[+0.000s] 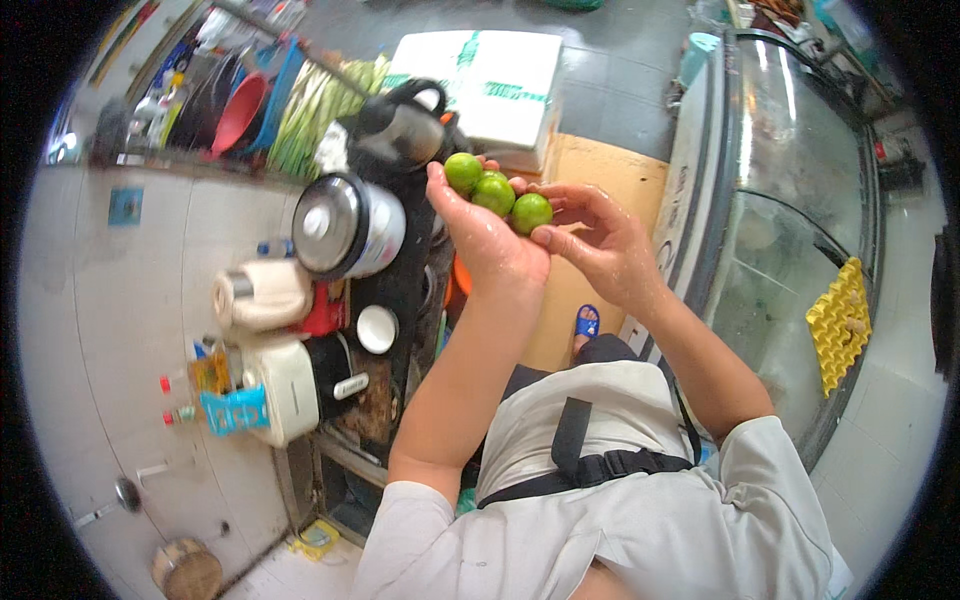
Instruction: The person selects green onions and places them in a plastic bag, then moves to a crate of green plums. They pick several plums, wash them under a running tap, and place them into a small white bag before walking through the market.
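Several small green limes [493, 193] lie together on the upturned palm and fingers of my left hand [491, 229], which is cupped under them. My right hand [596, 240] comes from the right, its thumb and fingertips around the lime [532, 214] nearest to it. The skin of both hands looks wet. Part of the left fingers is hidden behind the limes.
On the left, a dark counter holds an electric kettle [397, 127], a steel-lidded pot [349, 225], a white bowl [376, 329] and a cream appliance [281, 390]. Ahead sits a taped white foam box [472, 82]. A glass-topped chest [795, 187] with a yellow egg tray [840, 326] stands right.
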Tool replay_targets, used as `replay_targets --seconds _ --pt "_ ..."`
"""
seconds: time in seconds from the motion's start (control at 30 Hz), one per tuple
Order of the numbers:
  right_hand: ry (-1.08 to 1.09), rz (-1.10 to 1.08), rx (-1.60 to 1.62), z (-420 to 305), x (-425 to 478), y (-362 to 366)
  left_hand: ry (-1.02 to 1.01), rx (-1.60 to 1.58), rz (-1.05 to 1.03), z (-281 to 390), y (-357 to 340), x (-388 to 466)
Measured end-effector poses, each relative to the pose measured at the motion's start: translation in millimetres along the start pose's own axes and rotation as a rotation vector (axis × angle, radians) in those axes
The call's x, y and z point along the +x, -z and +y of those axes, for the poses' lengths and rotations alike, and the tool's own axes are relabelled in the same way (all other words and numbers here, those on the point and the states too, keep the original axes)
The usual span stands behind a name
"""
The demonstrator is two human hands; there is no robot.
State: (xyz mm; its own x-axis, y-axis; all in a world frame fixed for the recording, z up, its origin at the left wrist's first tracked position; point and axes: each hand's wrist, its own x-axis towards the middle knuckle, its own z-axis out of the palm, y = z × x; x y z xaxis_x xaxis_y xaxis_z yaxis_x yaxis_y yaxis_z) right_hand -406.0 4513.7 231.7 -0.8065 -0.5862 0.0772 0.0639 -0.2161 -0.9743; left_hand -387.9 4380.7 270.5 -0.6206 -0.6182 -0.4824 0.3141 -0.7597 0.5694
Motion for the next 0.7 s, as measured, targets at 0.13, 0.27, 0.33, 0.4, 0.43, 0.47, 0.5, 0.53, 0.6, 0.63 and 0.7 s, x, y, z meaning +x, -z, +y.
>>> replay_targets --seconds 0.13,0.27,0.33,0.4,0.43,0.47,0.5,0.53,0.6,0.63,0.7 --pt "-0.131 0.197 0.206 -8.0 42.3 73.5 0.203 -0.086 -0.095 -58.9 -62.8 54.9" --pt "-0.155 0.324 0.457 -11.3 89.6 126.8 0.514 -0.208 -0.187 -95.3 -109.2 101.6" --pt "-0.178 0.388 0.519 -11.7 114.1 144.7 0.555 -0.232 -0.183 -107.8 -132.4 120.5" --pt "-0.174 0.395 0.516 -12.3 141.1 164.0 0.590 -0.237 -0.202 -115.1 -157.2 140.0" --pt "-0.172 0.403 0.517 -12.9 154.3 173.5 0.605 -0.255 -0.235 -119.9 -168.0 153.3" --pt "-0.213 0.432 0.522 -14.0 168.1 182.5 0.619 -0.274 -0.267 -125.9 -177.3 168.4" --pt "-0.224 0.460 0.512 -15.1 182.4 188.7 0.630 -0.292 -0.300 -130.2 -187.9 181.6" --pt "-0.234 0.487 0.504 -16.4 196.1 194.5 0.661 -0.304 -0.319 -133.0 -196.7 192.6" --pt "-0.224 0.528 0.443 -17.9 225.5 208.3 0.675 -0.290 -0.346 -139.0 -218.4 215.0" --pt "-0.203 0.543 0.390 -17.3 241.3 217.0 0.681 -0.281 -0.358 -142.7 -229.4 226.2" --pt "-0.140 0.550 0.168 -15.2 272.3 233.7 0.709 -0.277 -0.403 -150.1 -246.8 248.1"
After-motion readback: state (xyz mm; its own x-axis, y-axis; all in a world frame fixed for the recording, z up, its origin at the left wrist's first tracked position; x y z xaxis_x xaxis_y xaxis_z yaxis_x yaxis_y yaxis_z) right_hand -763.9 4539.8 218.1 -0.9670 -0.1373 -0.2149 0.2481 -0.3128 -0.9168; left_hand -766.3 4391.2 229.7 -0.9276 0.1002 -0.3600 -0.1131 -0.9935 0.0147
